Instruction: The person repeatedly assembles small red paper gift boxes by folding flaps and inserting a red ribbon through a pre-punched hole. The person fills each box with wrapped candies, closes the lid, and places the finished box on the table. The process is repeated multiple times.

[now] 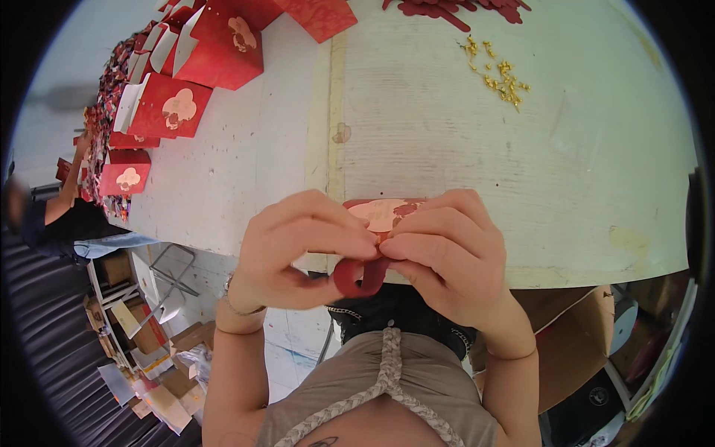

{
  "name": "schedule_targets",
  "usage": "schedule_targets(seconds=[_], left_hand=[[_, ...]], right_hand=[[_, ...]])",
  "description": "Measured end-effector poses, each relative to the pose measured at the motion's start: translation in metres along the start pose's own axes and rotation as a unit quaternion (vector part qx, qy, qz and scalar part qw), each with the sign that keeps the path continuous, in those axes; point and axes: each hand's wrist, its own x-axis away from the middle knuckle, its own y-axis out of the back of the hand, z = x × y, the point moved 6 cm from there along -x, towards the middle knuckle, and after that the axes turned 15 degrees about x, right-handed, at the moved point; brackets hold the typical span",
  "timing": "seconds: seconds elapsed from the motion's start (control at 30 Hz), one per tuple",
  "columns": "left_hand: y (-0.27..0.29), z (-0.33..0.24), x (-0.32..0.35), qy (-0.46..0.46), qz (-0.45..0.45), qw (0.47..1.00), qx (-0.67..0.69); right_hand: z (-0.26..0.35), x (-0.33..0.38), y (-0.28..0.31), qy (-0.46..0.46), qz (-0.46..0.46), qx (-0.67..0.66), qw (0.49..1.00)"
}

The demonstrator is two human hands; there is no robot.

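Close to the table's front edge, my left hand [302,242] and my right hand [456,249] meet with their fingertips pinched together. A dark red ribbon [345,279] hangs curled in a loop just below the fingertips, and both hands grip it. Directly behind it is a red box [387,212] with a pale pink decorated front, partly covered by my fingers. The exact spot where the fingertips pinch is hidden, so any small piece between them cannot be made out.
Small gold bells [506,82] lie in a cluster at the far right of the white table [447,134]. Dark red ribbon strips [447,11] are at the far edge. Red boxes [171,108] crowd the left, beside a colourful heap. Another person [56,216] sits at far left. Cartons [558,343] stand below.
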Motion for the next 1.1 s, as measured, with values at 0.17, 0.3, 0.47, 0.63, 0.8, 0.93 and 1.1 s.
schedule_targets(seconds=[0.17,0.3,0.47,0.63,0.8,0.93,1.1], left_hand=[[-0.004,0.010,-0.004,0.023,0.009,0.999,0.024],[-0.003,0.019,-0.002,-0.011,0.051,0.998,0.035],[-0.004,0.021,-0.004,-0.013,0.021,0.997,0.067],[-0.005,0.027,0.002,0.018,0.014,0.993,0.113],[-0.004,0.020,0.000,0.016,-0.003,0.997,0.077],[-0.004,0.011,0.003,-0.018,0.002,0.998,-0.063],[-0.003,0.008,0.005,-0.012,-0.018,0.997,-0.077]], right_hand=[[-0.001,0.001,-0.001,0.051,-0.032,-0.011,0.998],[-0.004,0.006,-0.004,0.056,-0.064,-0.008,0.996],[-0.004,0.003,-0.003,0.055,-0.066,-0.017,0.996],[-0.005,0.006,-0.004,0.059,-0.069,-0.027,0.995],[-0.008,0.004,-0.005,-0.013,-0.036,-0.037,0.999],[0.004,-0.017,0.005,-0.070,0.094,-0.014,0.993],[0.011,-0.030,0.011,0.028,0.096,0.045,0.994]])
